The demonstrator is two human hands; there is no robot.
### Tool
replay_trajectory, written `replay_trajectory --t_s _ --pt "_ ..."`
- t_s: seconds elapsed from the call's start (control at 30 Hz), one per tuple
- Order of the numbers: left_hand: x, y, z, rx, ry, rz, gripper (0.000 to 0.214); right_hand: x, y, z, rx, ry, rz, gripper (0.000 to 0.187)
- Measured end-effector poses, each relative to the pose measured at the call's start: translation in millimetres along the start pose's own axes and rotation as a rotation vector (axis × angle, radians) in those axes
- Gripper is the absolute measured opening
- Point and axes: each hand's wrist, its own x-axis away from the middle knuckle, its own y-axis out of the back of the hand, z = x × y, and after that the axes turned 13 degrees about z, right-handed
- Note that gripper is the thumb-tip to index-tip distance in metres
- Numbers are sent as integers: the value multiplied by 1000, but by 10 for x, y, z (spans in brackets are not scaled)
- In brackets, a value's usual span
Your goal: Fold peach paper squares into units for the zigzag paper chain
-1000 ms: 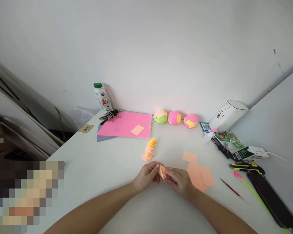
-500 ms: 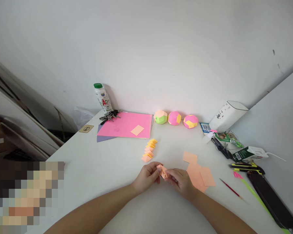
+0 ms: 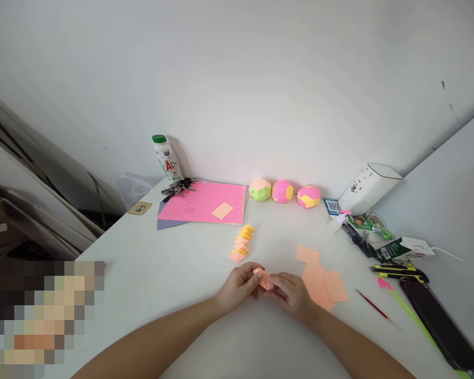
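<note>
Left grip (image 3: 240, 287), right grip (image 3: 293, 296): peach origami (image 3: 264, 279)

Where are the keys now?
Head view: the keys lie on the table, back left, overlapping the pink sheet, just in front of the green-capped bottle.

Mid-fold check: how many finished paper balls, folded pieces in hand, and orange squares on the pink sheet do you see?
3 paper balls
1 folded orange piece, held by left hand and right hand
1 orange square on the pink sheet
Total: 5
</note>
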Motion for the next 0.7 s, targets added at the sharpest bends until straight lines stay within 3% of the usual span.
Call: replay_trajectory --t_s 0.57,0.7 --pt "26 -80 -12 79 15 18 38 58 -17 2 280 124 -29 19" --pt "43 -158 -6 128 30 40 38 42 47 86 205 67 8 19"
